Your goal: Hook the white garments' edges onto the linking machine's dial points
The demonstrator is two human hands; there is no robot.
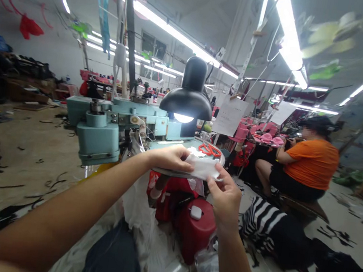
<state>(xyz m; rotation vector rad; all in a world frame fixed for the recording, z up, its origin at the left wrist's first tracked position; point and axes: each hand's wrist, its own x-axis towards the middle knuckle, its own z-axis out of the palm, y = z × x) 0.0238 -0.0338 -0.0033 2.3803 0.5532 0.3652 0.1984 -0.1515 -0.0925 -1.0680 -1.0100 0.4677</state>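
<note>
White cloth (pixel 202 168) is stretched between our two hands, over the near edge of a small round table (pixel 157 146). Our left hand (pixel 178 159) pinches its left end, with the thumb on the side we see. Our right hand (pixel 224 188) pinches the other end with thumb and finger. Our hands are apart, and each one is closed on the cloth. We cannot tell if the cloth touches the table.

Red scissors (pixel 209 150) lie on the table, just behind the cloth. We see only their handles well. A black lamp (pixel 188 101) shines down over the table. To the left is a big pale blue machine (pixel 98 138).

Under the table, to the right, we see a red stool (pixel 193 235) with a little white box (pixel 196 213) on top. A paper (pixel 229 115) hangs behind the lamp, on its right. Well off to our right sits a person in an orange shirt (pixel 313 162). Striped cloth (pixel 263 222) lies low down, nearer to us than that person.
</note>
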